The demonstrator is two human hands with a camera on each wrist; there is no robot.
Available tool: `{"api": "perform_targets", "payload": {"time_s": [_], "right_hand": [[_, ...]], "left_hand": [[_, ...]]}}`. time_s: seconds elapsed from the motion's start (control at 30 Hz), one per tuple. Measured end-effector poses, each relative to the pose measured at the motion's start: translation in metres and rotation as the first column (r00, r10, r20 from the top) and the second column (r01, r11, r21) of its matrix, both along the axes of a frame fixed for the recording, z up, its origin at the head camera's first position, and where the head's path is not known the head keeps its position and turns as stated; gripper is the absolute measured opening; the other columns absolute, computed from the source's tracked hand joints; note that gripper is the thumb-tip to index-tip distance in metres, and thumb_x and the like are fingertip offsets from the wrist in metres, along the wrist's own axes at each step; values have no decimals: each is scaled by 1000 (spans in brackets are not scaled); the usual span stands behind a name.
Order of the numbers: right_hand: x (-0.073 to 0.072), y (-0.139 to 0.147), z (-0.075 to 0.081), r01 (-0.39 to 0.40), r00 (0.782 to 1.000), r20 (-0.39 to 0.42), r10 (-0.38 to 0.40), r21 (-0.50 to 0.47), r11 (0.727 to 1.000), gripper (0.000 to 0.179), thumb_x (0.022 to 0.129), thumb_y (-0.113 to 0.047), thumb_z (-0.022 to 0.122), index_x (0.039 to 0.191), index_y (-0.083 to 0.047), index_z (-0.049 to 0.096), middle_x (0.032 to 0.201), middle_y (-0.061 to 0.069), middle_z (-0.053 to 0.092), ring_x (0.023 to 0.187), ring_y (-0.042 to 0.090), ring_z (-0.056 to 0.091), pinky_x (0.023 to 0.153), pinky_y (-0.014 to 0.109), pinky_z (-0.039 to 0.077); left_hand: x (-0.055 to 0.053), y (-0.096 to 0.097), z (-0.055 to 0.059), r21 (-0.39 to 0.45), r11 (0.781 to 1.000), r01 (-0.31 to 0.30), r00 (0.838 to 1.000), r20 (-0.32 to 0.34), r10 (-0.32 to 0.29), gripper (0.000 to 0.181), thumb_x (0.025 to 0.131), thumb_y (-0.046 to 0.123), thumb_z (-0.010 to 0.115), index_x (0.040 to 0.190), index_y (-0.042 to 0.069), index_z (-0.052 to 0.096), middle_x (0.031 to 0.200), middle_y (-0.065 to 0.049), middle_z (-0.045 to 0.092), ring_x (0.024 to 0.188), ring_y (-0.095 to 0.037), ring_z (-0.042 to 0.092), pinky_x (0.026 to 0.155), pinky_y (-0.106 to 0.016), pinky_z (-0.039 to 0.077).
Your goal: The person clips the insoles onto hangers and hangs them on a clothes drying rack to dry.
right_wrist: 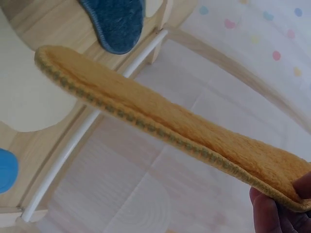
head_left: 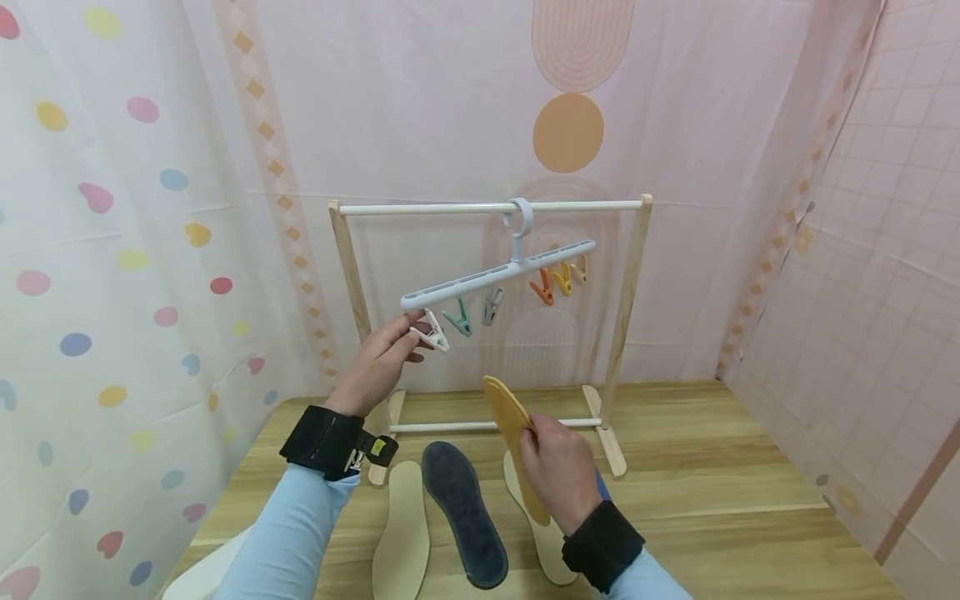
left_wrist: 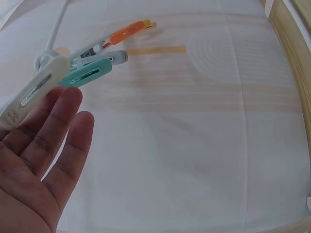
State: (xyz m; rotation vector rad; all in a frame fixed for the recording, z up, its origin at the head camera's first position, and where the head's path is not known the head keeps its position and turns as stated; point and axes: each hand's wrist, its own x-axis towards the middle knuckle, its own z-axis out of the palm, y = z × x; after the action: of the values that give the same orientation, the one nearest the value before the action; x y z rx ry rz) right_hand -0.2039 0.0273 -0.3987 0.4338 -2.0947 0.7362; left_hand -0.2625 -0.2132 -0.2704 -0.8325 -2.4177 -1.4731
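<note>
My left hand (head_left: 378,367) pinches the white clothespin (head_left: 435,335) at the lowered left end of a pale blue hanger (head_left: 465,285). In the left wrist view the clothespin (left_wrist: 36,92) lies against the fingers, and the thumb is hidden. My right hand (head_left: 567,471) grips a yellow fuzzy insole (head_left: 510,417) along its edge, its toe end raised below the hanger. The right wrist view shows the stitched rim of this insole (right_wrist: 146,114). Further along the hanger dangle green (head_left: 459,318), grey (head_left: 492,307), orange (head_left: 543,287) and yellow clothespins (head_left: 562,278).
A wooden rack with a white top bar (head_left: 427,209) carries the hanger, which tilts down to the left. On the wooden table (head_left: 697,492) lie a beige insole (head_left: 402,533), a dark blue insole (head_left: 467,517), another beige insole (head_left: 553,554) and a partly hidden blue item (head_left: 602,485).
</note>
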Motion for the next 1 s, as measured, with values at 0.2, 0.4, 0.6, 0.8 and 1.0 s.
{"api": "perform_targets", "payload": {"time_s": [0.2, 0.4, 0.6, 0.8, 1.0], "right_hand": [[-1, -4, 9, -23, 1000, 4, 23, 10, 1000, 10, 85, 2, 70, 94, 0, 70, 78, 7, 70, 61, 15, 65, 51, 26, 50], [-1, -7, 14, -34, 999, 31, 33, 18, 999, 12, 86, 2, 70, 97, 1, 70, 80, 9, 71, 64, 16, 67, 54, 28, 53], [-1, -8, 16, -35, 999, 42, 34, 22, 999, 11, 86, 1, 70, 98, 1, 71, 80, 9, 72, 64, 17, 67, 54, 28, 53], [-1, -8, 17, -37, 998, 42, 36, 30, 999, 11, 86, 0, 70, 97, 0, 70, 80, 9, 71, 64, 17, 67, 53, 28, 53], [-1, -10, 19, -54, 998, 38, 53, 25, 998, 11, 87, 0, 70, 98, 0, 70, 81, 9, 72, 65, 16, 68, 53, 27, 53]], "left_hand": [[-2, 0, -1, 38, 999, 22, 1000, -10, -22, 40, 108, 9, 35, 144, -8, 42, 131, -25, 56, 119, -33, 54, 95, -40, 48], [-2, 1, -2, 73, 997, 28, 1000, -2, -28, 41, 108, 10, 36, 144, -9, 41, 128, -26, 56, 113, -36, 57, 91, -33, 50], [-3, 1, -2, 145, 987, 71, 996, 43, -78, 40, 108, 10, 33, 143, -8, 41, 136, -28, 52, 120, -36, 53, 91, -32, 50], [-4, -1, -5, 171, 982, 81, 995, 40, -89, 41, 109, 12, 31, 144, -9, 41, 135, -29, 53, 119, -28, 52, 92, -32, 48], [-3, -2, -5, 163, 985, 49, 997, 56, -59, 41, 109, 13, 34, 144, -8, 41, 131, -26, 55, 117, -28, 53, 91, -29, 48]]}}
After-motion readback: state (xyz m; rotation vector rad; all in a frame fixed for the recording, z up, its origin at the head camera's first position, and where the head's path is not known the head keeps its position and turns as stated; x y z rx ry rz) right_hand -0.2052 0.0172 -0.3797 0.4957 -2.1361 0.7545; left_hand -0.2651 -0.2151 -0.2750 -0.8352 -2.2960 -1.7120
